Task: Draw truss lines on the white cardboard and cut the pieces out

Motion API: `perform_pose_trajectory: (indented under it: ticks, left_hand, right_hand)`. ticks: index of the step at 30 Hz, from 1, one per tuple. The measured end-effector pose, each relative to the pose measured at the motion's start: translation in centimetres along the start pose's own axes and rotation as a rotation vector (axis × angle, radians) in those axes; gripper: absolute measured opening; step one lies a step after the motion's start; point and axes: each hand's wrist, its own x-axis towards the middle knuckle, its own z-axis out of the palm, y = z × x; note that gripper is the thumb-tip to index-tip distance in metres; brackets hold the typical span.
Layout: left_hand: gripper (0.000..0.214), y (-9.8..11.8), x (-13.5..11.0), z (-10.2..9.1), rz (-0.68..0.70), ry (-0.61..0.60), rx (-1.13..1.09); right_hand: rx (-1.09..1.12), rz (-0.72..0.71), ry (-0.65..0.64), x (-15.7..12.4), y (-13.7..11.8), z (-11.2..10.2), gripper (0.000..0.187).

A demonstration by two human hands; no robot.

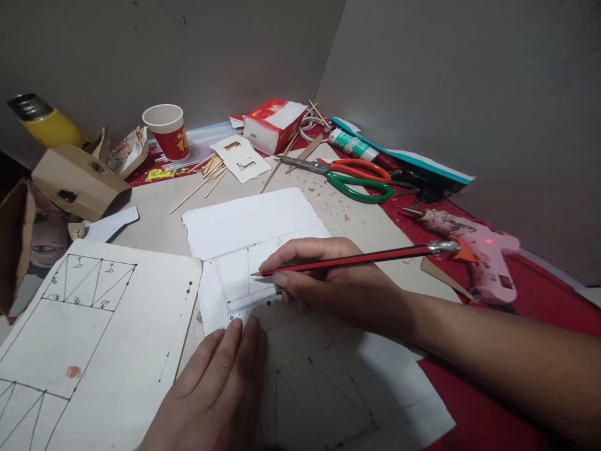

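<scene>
My right hand (338, 282) is closed round a red and black pencil (357, 257), its point just over the white paper (277, 210). The paper carries ruled pencil lines and, lower down, a figure with diagonals. My left hand (216, 376) lies flat, fingers extended, its fingertips pressing the lower edge of a clear ruler (256, 302) onto the sheet. Left of that hand rests a second sheet (141, 351) with a drawn framework of dark lines, small handwritten marks and a reddish spot.
Scissors (359, 178), a tissue pack (275, 125), wooden sticks (209, 172), a paper cup (169, 134) and a cut card (240, 158) stand or lie farther back. A pink glue gun (483, 250) with a red light is at right. Cardboard pieces (77, 181) and a yellow bottle (54, 125) are at left.
</scene>
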Motion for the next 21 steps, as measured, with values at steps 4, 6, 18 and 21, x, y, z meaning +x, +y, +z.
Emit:
perform_pose_trajectory:
  ticks: [4,6,18,21]
  left_hand:
    - [0.056,0.1,0.0,-0.2,-0.001,0.028,-0.016]
    - [0.058,0.1,0.3,-0.4,-0.001,0.010,-0.012]
    - [0.116,-0.6,1.7,-0.6,-0.025,-0.095,-0.026]
    - [0.116,-0.7,1.7,-0.2,-0.029,-0.070,-0.016]
  right_hand:
    - [-0.066,-0.105,-0.041,-0.2,0.5,0.3,0.009]
    - [-0.139,-0.191,-0.056,-0.2,1.0,0.5,0.007]
    - [-0.315,-0.266,-0.060,0.1,2.2,0.7,0.009]
    - [-0.326,-0.261,-0.059,0.1,2.3,0.8,0.010]
